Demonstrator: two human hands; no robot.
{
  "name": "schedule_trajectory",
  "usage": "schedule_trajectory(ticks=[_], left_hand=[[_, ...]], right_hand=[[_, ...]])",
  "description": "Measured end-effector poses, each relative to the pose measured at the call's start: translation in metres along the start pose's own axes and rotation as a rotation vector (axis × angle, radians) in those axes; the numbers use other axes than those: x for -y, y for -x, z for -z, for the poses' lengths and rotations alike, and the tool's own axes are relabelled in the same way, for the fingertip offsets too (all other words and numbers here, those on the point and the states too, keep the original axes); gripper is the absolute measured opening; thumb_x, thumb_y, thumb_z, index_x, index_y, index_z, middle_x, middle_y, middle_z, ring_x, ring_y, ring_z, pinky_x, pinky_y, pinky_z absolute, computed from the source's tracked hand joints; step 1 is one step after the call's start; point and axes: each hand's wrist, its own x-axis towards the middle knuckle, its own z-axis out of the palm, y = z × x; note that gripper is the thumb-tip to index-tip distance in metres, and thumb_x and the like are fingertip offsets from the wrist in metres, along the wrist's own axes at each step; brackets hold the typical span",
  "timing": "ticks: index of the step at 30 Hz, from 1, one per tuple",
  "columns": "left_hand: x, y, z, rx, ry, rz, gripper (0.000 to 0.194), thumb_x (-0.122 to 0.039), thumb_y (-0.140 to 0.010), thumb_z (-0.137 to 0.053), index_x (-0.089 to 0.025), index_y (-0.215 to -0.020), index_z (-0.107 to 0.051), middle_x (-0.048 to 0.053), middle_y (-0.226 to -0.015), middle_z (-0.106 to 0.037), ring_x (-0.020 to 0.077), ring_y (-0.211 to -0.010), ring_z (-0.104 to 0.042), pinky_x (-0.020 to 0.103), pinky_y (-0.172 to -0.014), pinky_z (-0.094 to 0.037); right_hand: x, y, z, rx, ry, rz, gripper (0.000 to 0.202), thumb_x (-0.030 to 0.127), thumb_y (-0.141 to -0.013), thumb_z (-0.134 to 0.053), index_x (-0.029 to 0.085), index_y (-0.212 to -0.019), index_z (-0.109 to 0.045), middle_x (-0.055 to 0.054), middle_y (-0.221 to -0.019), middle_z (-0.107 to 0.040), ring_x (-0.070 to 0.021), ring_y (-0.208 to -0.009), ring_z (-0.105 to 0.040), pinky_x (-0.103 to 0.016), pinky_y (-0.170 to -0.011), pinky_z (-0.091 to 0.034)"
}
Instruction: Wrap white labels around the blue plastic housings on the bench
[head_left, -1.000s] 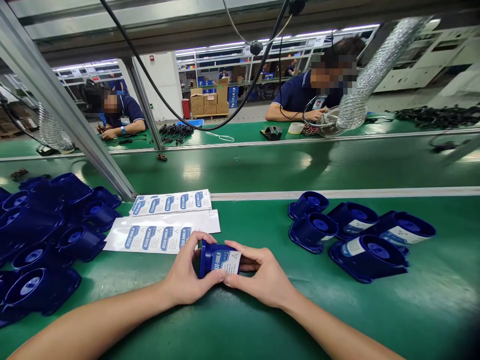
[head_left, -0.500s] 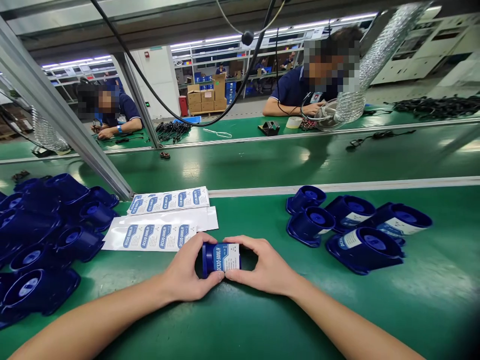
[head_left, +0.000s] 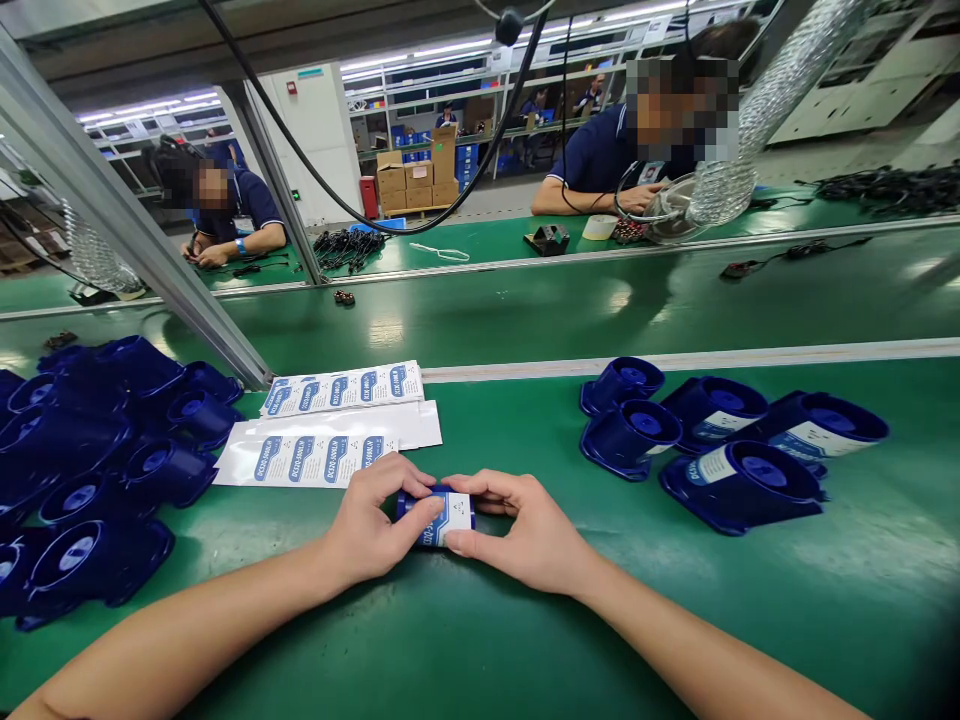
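A blue plastic housing [head_left: 454,511] with a blue-and-white label on its side lies between my hands, low over the green bench. My left hand [head_left: 379,520] grips its left end, the thumb pressed across the label. From the other side my right hand [head_left: 525,525] holds the right end, thumb on the label's lower edge and fingers behind. Just beyond my left hand are label sheets [head_left: 300,459], printed with blue labels in a row. A second stack of label sheets [head_left: 341,390] lies behind them.
Many blue housings [head_left: 82,440] are heaped at the left. Several labelled housings [head_left: 750,475] stand at the right. A metal post [head_left: 172,260] slants down at the left. Across the bench, two co-workers [head_left: 600,160] [head_left: 251,205] sit near cables and a foil duct [head_left: 772,120].
My left thumb has moved up from the housing's lower edge onto the label. The housing is tipped slightly in my hands, and the camera view has shifted a little.
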Motion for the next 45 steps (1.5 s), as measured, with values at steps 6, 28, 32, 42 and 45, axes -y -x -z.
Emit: schedule_trajectory(ticks=[6, 28, 32, 42, 45], left_hand=[[0.010, 0.004, -0.001, 0.246, 0.104, 0.072, 0.095, -0.033, -0.080, -0.087, -0.025, -0.159, -0.035, 0.016, -0.144, -0.058, 0.0347, -0.136, -0.059, 0.055, -0.116, -0.048], [-0.006, 0.005, -0.003, 0.135, -0.019, 0.109, 0.042, -0.040, -0.079, -0.090, -0.022, -0.103, -0.061, 0.003, -0.098, -0.064, 0.0223, -0.088, -0.062, 0.038, -0.080, -0.049], [-0.009, 0.003, -0.001, 0.136, -0.004, 0.140, 0.040, -0.042, -0.078, -0.091, -0.022, -0.097, -0.062, 0.002, -0.093, -0.065, 0.0219, -0.087, -0.062, 0.036, -0.078, -0.048], [-0.010, 0.007, -0.006, 0.115, 0.003, 0.099, 0.034, -0.039, -0.082, -0.090, -0.022, -0.091, -0.062, 0.002, -0.091, -0.065, 0.0214, -0.087, -0.062, 0.035, -0.079, -0.049], [-0.012, 0.008, -0.006, 0.115, -0.013, 0.109, 0.033, -0.039, -0.084, -0.090, -0.021, -0.091, -0.063, 0.002, -0.090, -0.064, 0.0211, -0.086, -0.062, 0.035, -0.078, -0.048]], right_hand=[[-0.001, -0.004, 0.014, 0.016, 0.071, 0.051, 0.045, 0.042, -0.079, -0.091, 0.022, -0.118, -0.079, -0.010, -0.119, -0.083, -0.0313, -0.108, -0.080, -0.049, -0.102, -0.064], [-0.009, -0.003, -0.001, 0.022, 0.215, 0.354, 0.053, 0.038, -0.078, -0.094, 0.029, -0.128, -0.081, -0.004, -0.121, -0.085, -0.0301, -0.102, -0.082, -0.038, -0.087, -0.066], [-0.009, -0.001, 0.000, 0.031, 0.183, 0.317, 0.053, 0.038, -0.076, -0.096, 0.030, -0.126, -0.083, -0.003, -0.123, -0.085, -0.0323, -0.107, -0.082, -0.040, -0.090, -0.067], [-0.011, -0.004, 0.007, 0.088, 0.076, 0.287, 0.063, 0.039, -0.071, -0.101, 0.031, -0.131, -0.082, -0.006, -0.130, -0.081, -0.0369, -0.121, -0.078, -0.050, -0.107, -0.065], [-0.014, -0.004, 0.009, 0.101, 0.043, 0.243, 0.067, 0.040, -0.067, -0.103, 0.030, -0.130, -0.081, -0.007, -0.133, -0.079, -0.0383, -0.127, -0.075, -0.055, -0.116, -0.059]])
